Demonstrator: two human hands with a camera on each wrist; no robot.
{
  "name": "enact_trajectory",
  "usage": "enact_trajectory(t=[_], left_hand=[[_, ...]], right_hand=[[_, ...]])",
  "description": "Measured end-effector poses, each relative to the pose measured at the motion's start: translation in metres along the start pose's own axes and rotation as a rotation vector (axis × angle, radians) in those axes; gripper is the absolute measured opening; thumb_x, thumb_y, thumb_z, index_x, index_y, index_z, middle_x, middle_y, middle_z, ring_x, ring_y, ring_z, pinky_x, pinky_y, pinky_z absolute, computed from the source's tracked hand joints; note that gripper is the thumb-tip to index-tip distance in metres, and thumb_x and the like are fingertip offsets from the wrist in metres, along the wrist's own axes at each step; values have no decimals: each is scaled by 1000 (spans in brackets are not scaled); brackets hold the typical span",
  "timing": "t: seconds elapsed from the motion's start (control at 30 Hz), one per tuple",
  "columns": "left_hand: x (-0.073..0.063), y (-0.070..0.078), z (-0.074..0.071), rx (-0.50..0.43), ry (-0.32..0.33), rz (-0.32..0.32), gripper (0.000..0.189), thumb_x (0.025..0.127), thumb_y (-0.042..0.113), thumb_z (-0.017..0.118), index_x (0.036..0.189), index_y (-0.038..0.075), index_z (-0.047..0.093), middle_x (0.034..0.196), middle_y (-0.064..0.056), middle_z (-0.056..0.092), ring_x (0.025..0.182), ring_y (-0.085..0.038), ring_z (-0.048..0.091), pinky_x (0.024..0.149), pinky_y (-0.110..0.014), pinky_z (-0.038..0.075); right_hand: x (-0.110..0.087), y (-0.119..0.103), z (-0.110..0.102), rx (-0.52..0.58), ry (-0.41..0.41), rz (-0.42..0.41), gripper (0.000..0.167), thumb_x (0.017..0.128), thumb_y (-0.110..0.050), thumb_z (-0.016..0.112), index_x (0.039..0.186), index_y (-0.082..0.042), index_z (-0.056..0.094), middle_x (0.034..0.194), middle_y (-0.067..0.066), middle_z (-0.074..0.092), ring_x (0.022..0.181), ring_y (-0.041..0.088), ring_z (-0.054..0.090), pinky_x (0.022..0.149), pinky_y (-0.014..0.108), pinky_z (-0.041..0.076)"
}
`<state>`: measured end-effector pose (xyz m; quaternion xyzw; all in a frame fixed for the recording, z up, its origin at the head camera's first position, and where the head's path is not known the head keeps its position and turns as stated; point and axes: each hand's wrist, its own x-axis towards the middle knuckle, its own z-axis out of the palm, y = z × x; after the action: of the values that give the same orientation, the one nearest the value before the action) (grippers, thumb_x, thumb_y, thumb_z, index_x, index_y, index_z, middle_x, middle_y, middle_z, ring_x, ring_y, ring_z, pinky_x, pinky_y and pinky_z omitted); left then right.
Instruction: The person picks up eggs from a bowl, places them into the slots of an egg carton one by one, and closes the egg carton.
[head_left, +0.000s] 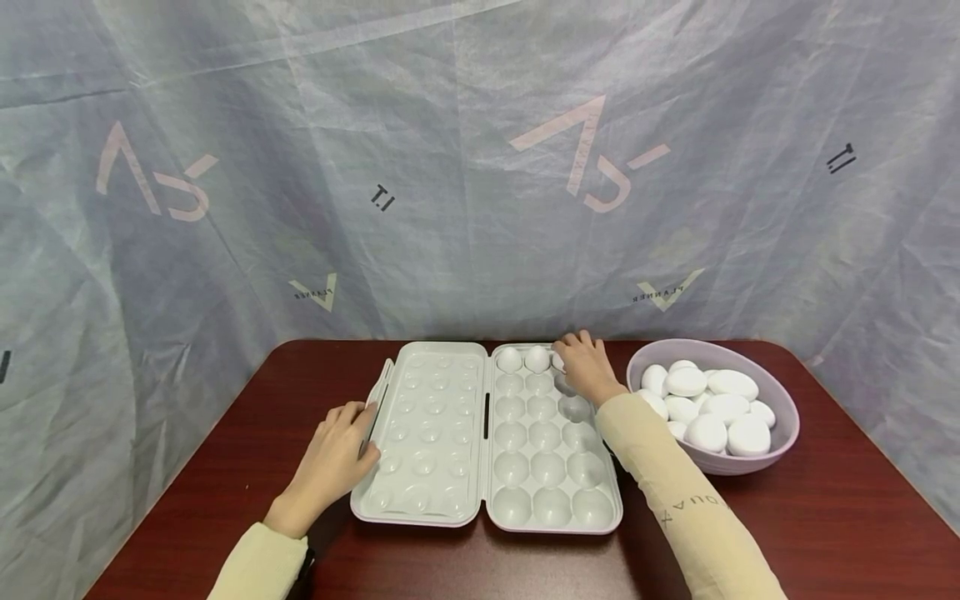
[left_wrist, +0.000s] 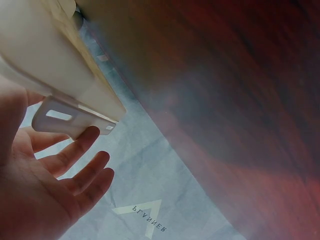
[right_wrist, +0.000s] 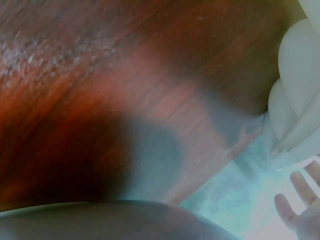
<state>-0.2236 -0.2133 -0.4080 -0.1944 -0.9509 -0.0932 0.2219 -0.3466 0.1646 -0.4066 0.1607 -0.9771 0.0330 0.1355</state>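
Observation:
A white plastic egg box (head_left: 521, 527) lies unfolded on the table, its cupped half on the right and its dimpled lid (head_left: 431, 417) on the left. My left hand (head_left: 333, 450) holds the lid's outer side, thumb at the edge and fingers at the slotted latch flap (left_wrist: 80, 118). At the far right cup of the back row, my right hand (head_left: 588, 367) holds a white egg (head_left: 558, 362), which it mostly covers. Two more eggs, a left one (head_left: 510, 360) and a middle one (head_left: 537, 359), sit in that row. The right wrist view shows a few extended fingers (right_wrist: 302, 187).
A pale lilac bowl (head_left: 783, 425) heaped with white eggs (head_left: 727, 408) stands right of the egg box, beside my right forearm. The dark red wooden table (head_left: 247, 467) ends at a hanging grey cloth (head_left: 450, 250) behind.

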Motion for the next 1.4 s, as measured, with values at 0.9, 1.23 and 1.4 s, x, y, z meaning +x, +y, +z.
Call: enact_trajectory(t=[0.9, 1.23, 1.4], left_hand=[[1, 2, -1, 3, -8, 2, 46, 74, 9, 61, 119, -4, 58, 111, -19, 56, 104, -40, 51, 77, -49, 43], [1, 2, -2, -2, -8, 2, 47, 74, 9, 61, 119, -4, 57, 111, -19, 56, 104, -41, 51, 77, -50, 43], [1, 2, -2, 1, -9, -2, 47, 74, 9, 61, 119, -4, 57, 110, -19, 56, 104, -40, 51, 77, -50, 43]], right_hand=[[0, 0, -12, 7, -28, -14, 41, 83, -6, 60, 124, -5, 53, 124, 15, 53, 115, 34, 42, 89, 52, 37], [-9, -6, -59, 2, -9, 11, 31, 87, -10, 53, 117, -4, 56, 117, 17, 55, 108, 37, 43, 85, 52, 36], [-20, 5, -77, -25, -31, 14, 29, 86, -12, 53, 114, -4, 57, 114, 17, 56, 109, 40, 43, 84, 54, 35]])
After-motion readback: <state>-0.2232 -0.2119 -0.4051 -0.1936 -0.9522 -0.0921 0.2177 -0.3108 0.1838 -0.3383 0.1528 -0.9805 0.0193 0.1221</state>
